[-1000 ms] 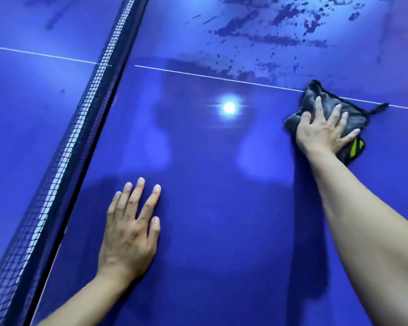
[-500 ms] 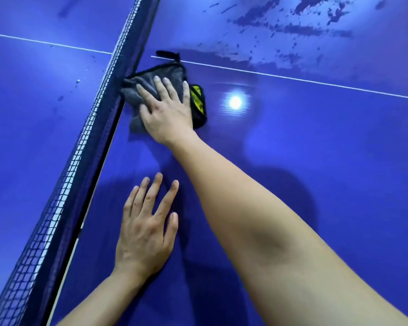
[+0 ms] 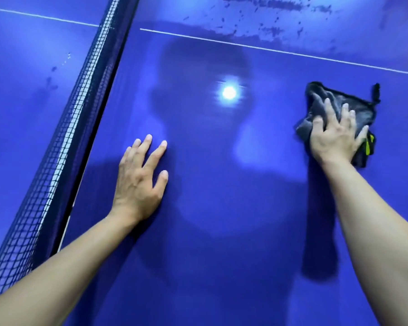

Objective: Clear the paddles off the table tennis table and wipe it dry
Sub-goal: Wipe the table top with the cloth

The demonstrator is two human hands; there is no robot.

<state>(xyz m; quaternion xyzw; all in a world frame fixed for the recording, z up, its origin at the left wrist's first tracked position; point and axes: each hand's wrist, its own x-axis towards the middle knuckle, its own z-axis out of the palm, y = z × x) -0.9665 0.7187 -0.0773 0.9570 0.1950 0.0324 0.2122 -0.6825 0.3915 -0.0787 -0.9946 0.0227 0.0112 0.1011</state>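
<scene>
Net (image 3: 80,114) bounds the left. Left hand (image 3: 137,182) lies flat on the counter (image 3: 222,231), fingers spread, holding nothing. Right hand (image 3: 335,137) presses the cloth (image 3: 353,102), fingers straight on top. Cloth has shifted from the net to the right. Bare counter lies between the hands; wet patches (image 3: 257,31) lie beyond the line (image 3: 269,49).

Black net (image 3: 68,142) is strung up along the left, a white line (image 3: 269,49) is painted across further back, and a lamp's glare (image 3: 229,92) gets reflected in between.
</scene>
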